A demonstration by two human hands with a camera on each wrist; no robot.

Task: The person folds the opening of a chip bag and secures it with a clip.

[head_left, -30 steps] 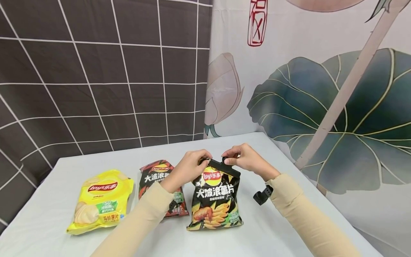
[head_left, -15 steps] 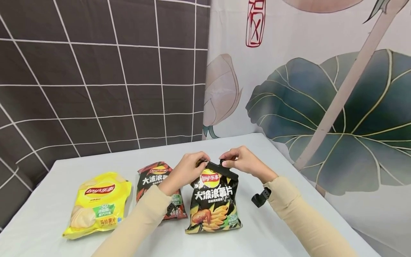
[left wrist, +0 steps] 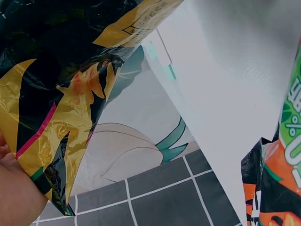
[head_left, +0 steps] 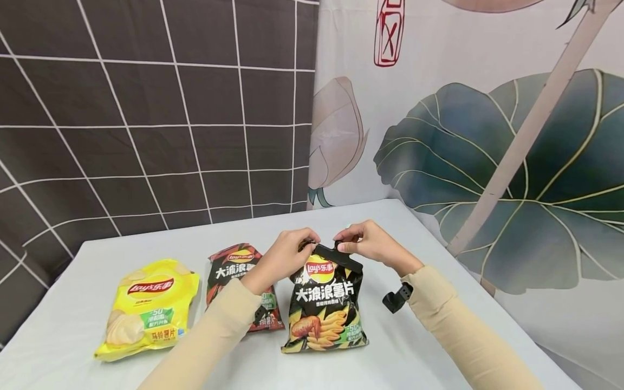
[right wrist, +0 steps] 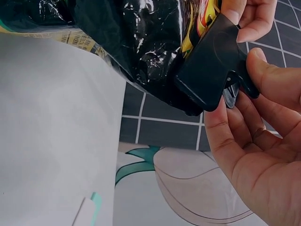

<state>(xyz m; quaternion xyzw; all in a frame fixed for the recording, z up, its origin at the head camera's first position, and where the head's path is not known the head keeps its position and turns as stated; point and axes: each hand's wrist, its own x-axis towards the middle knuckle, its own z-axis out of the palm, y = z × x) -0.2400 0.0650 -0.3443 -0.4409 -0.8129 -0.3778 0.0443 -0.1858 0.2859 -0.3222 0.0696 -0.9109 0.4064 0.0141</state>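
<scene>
A black Lay's chip bag (head_left: pixel 323 303) stands nearly upright over the table, its printed front facing me. Across its top edge sits a wide black bag clip (head_left: pixel 338 257). My left hand (head_left: pixel 288 250) pinches the bag's upper left corner beside the clip. With thumb and fingers, my right hand (head_left: pixel 371 242) grips the clip's handle at the top. The right wrist view shows the clip (right wrist: pixel 211 63) lying over the bag's crumpled top, the thumb on its lever. In the left wrist view the bag (left wrist: pixel 51 94) is seen from behind.
Left of the black bag lies a red chip bag (head_left: pixel 239 271), partly covered by my left sleeve. A yellow chip bag (head_left: pixel 151 303) lies farther left. On the white table (head_left: pixel 409 357), a white item with teal ends (right wrist: pixel 89 207) shows behind the bag. Cloth backdrops rise behind.
Both hands keep their hold on the bag and clip with hardly any movement. The whole scene shifts slightly in the head view.
</scene>
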